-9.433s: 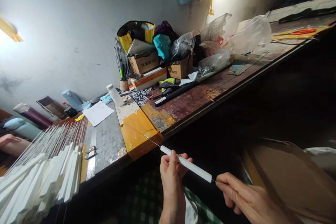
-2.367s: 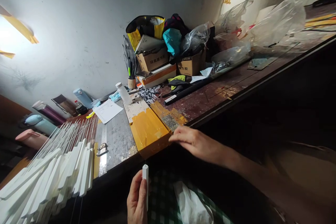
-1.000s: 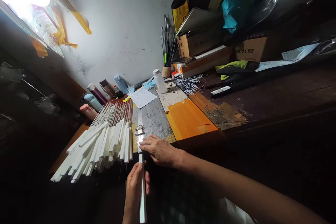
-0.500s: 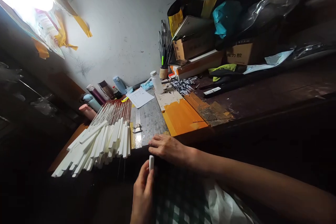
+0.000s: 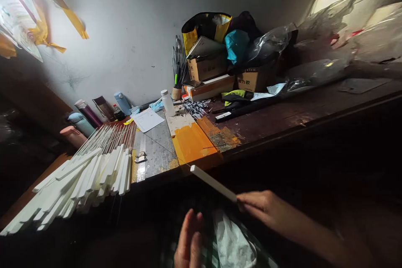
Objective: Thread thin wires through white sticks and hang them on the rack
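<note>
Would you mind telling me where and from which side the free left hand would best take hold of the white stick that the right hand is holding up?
Probably the bare upper end of the white stick, approached from below and the left. The right hand pinches its lower right end, so the rest slants free toward the bench edge. The left hand sits open just beneath.

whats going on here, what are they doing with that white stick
A person sits at a cluttered wooden workbench. Their right hand pinches one end of a long flat white stick, holding it in the air just off the bench's front edge, other end pointing toward the bench. The left hand is low near the lap, open, holding nothing. A fanned pile of similar white sticks on thin wires lies on the bench to the left, beside a metal ruler.
</note>
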The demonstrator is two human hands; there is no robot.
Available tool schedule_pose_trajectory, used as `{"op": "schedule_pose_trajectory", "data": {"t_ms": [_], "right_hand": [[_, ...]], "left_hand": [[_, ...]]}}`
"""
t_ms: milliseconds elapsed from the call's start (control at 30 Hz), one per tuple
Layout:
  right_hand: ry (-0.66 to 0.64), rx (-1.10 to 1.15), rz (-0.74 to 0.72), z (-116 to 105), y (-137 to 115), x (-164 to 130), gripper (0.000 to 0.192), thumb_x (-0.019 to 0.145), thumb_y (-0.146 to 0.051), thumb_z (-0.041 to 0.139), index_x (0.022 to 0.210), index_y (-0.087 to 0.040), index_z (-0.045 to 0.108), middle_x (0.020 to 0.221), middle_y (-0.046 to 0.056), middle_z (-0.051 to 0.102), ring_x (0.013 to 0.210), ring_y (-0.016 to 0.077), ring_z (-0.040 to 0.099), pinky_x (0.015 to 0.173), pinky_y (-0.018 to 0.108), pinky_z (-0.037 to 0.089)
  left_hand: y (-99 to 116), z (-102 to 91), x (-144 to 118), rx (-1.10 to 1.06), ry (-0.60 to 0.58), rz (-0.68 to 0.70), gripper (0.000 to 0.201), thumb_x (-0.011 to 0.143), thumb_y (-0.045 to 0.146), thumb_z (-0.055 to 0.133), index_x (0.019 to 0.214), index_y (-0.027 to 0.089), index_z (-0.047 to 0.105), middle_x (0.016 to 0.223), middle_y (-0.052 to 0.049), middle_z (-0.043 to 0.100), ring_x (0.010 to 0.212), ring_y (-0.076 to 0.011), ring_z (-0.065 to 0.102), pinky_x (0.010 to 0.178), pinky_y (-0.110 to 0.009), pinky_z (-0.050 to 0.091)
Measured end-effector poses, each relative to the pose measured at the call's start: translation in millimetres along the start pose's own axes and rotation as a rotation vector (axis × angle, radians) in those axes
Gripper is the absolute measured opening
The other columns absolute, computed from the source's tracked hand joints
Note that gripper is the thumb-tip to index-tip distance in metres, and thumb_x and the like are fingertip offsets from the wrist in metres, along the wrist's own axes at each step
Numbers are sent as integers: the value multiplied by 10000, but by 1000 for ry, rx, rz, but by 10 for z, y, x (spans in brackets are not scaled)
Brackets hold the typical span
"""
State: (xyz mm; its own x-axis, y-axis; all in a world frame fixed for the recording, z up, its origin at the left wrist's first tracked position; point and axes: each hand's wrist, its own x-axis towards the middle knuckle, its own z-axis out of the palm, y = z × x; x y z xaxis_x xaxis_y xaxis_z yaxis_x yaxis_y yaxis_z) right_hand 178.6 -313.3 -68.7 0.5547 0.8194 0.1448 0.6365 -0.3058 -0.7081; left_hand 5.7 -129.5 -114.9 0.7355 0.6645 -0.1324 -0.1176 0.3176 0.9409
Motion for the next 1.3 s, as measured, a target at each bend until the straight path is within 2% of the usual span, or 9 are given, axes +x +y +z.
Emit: {"op": "schedule_pose_trajectory", "data": {"t_ms": [67, 167, 267, 767, 967, 1033, 1133, 1200, 1300], "right_hand": [[-100, 108, 82, 262, -10, -232, 287, 962, -310, 446, 921, -241, 721, 791, 11, 708, 705, 166, 657, 634, 232, 488], [-148, 145, 174, 607, -19, -484, 327, 971, -338, 434, 794, -222, 683, 709, -4, 653, 627, 138, 601, 582, 219, 441], [-177, 133, 231, 795, -12, -648, 341, 979, -343, 415, 768, -213, 649, 710, -4, 625, 616, 128, 569, 566, 219, 414], [-181, 192, 374, 887, 25, -749, 198, 930, -269, 467, 790, -249, 606, 789, -8, 649, 725, 174, 617, 639, 267, 432], [-89, 211, 411, 924, -38, -702, 126, 893, -245, 502, 786, -226, 566, 751, -19, 611, 662, 149, 565, 589, 247, 403], [-55, 258, 389, 941, -73, -674, 123, 882, -210, 504, 784, -217, 579, 760, -21, 614, 680, 141, 569, 605, 235, 407], [-31, 311, 376, 990, -48, -618, 229, 924, -243, 462, 746, -209, 602, 699, -26, 593, 667, 134, 563, 603, 228, 405], [58, 289, 415, 1048, 46, -578, 286, 961, -293, 410, 775, -217, 613, 714, -17, 591, 685, 142, 563, 633, 244, 415], [231, 233, 544, 1166, 262, -525, 167, 913, -341, 492, 895, -228, 614, 862, 12, 595, 751, 171, 560, 721, 303, 430]], "left_hand": [[148, 105, 168, -194, 72, -120, 425, 859, 441, 629, 1201, 188, 625, 1166, -124, 708, 1144, -261, 623, 995, -367, 481], [393, 236, 376, -259, 152, -249, 365, 951, 390, 499, 1221, 165, 598, 1158, -130, 711, 1093, -221, 654, 1068, -363, 407], [488, 301, 513, -260, 191, -242, 293, 961, 325, 500, 1135, 135, 640, 1079, -136, 736, 1022, -217, 689, 1072, -376, 403], [288, 306, 622, -238, 49, -159, 260, 858, 379, 661, 927, 131, 699, 968, -115, 760, 1006, -249, 694, 1012, -411, 467], [135, 400, 435, -158, -29, -209, 422, 868, 389, 655, 1254, 233, 585, 1304, -84, 630, 1178, -222, 598, 1016, -319, 446], [65, 402, 320, -112, -93, -281, 455, 832, 372, 703, 1242, 215, 583, 1260, -101, 652, 1151, -241, 614, 977, -323, 473], [83, 307, 196, -44, -121, -314, 395, 814, 393, 713, 1130, 168, 636, 1057, -105, 727, 1034, -241, 667, 892, -307, 513], [186, 172, 175, 32, -68, -239, 427, 812, 433, 701, 1160, 193, 642, 988, -66, 736, 976, -204, 676, 854, -255, 514], [355, -97, 206, 267, -73, -111, 477, 802, 471, 693, 1214, 234, 654, 955, -20, 729, 924, -168, 664, 819, -192, 505]]}}
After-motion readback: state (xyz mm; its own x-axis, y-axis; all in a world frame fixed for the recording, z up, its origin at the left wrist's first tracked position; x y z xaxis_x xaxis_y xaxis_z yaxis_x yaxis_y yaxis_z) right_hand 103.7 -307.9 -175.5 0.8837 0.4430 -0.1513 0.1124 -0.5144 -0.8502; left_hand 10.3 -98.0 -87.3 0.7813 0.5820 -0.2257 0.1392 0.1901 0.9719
